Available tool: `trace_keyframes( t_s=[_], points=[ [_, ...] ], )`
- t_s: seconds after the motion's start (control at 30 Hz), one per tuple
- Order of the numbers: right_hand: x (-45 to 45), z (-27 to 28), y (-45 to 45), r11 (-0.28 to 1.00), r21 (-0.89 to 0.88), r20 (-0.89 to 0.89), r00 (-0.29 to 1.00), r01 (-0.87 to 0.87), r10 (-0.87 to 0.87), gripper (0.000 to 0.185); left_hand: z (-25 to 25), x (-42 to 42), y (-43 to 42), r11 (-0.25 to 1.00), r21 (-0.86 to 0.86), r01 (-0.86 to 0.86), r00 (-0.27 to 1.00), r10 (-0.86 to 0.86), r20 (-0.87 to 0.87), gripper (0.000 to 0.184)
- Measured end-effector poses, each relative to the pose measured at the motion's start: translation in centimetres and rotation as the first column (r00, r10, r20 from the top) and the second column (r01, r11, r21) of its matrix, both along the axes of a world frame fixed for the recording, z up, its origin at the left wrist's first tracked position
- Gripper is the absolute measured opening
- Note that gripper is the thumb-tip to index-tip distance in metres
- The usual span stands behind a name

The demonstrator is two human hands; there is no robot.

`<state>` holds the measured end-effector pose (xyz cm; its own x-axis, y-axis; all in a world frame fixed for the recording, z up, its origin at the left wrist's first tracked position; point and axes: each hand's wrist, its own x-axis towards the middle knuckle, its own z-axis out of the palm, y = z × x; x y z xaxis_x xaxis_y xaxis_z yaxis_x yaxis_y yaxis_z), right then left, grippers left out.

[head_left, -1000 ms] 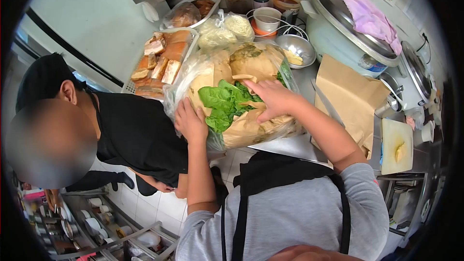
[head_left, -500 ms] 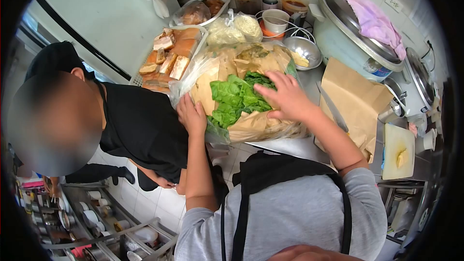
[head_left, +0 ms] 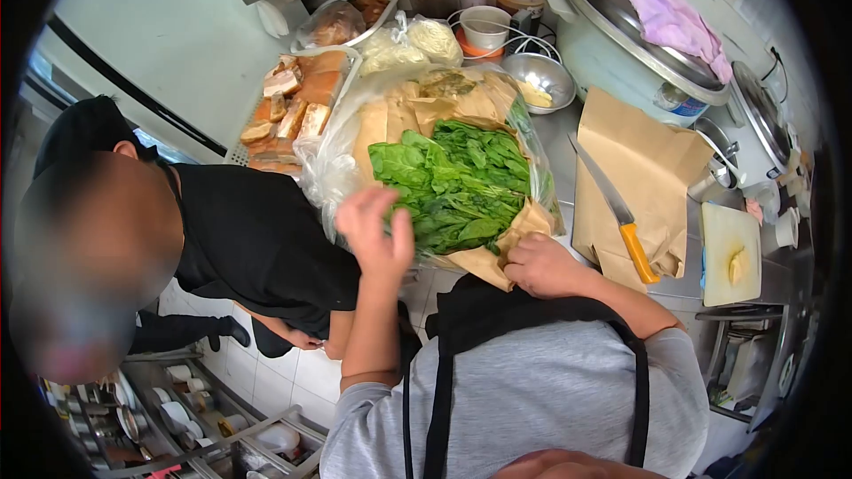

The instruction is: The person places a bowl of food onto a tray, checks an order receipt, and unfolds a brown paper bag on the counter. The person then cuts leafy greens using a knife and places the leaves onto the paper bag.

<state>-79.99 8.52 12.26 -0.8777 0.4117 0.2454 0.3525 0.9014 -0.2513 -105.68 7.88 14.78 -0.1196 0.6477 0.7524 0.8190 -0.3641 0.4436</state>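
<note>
Green leaves point(head_left: 457, 182) lie uncovered in a large clear plastic bag point(head_left: 333, 155) lined with brown paper point(head_left: 390, 115). My left hand point(head_left: 377, 226) is raised with its fingers apart over the bag's near left edge, slightly blurred, holding nothing. At the near right corner, my right hand point(head_left: 541, 262) is closed on a fold of the brown paper. Right of the bag, a knife point(head_left: 612, 195) with an orange handle rests on a separate brown paper sheet point(head_left: 643, 151).
A co-worker in black point(head_left: 257, 231) stands close on the left. Behind the bag are a tray of meat pieces point(head_left: 297, 106), tied plastic bags point(head_left: 417, 44) and a metal bowl point(head_left: 541, 80). A large lidded pot point(head_left: 603, 53) and a cutting board point(head_left: 730, 253) are to the right.
The brown paper has been pulled back toward me, exposing more leaves. My right hand has moved nearer and closed on the paper; my left hand has lifted off the bag. The knife handle now shows.
</note>
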Motion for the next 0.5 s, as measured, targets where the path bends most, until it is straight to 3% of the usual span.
trace_keyframes(
  t_s=[0.03, 0.1, 0.17, 0.3, 0.4, 0.5],
  points=[
    [0.3, -0.8, -0.2, 0.999, -0.009, 0.02, 0.999, 0.031, -0.031, 0.003, 0.0, 1.0, -0.5, 0.979, -0.028, 0.203, 0.978, -0.201, 0.062, 0.023],
    [1.0, -2.0, -0.2, 0.996, -0.02, 0.052, 0.995, 0.09, -0.089, 0.004, 0.3, 3.4, -1.4, 0.875, -0.152, 0.46, 0.882, -0.47, -0.04, 0.019],
    [1.5, -3.0, -0.3, 0.989, -0.03, 0.076, 0.987, 0.146, -0.143, 0.005, -0.8, 5.2, -1.9, 0.777, -0.31, 0.548, 0.806, -0.59, -0.054, 0.02],
    [2.0, -5.2, 0.2, 0.976, -0.047, 0.187, 0.961, 0.214, -0.202, 0.008, -3.4, 5.5, -2.5, 0.73, -0.474, 0.492, 0.82, -0.571, -0.028, 0.021],
    [1.7, -5.7, 0.3, 0.973, -0.037, 0.149, 0.964, 0.227, -0.219, 0.007, -3.9, 5.1, -2.7, 0.703, -0.505, 0.5, 0.815, -0.579, 0.002, 0.022],
    [1.6, -4.4, -0.2, 0.971, -0.073, 0.218, 0.954, 0.226, -0.206, 0.007, -3.5, 4.9, -2.9, 0.694, -0.497, 0.52, 0.807, -0.59, 0.02, 0.023]
  ],
)
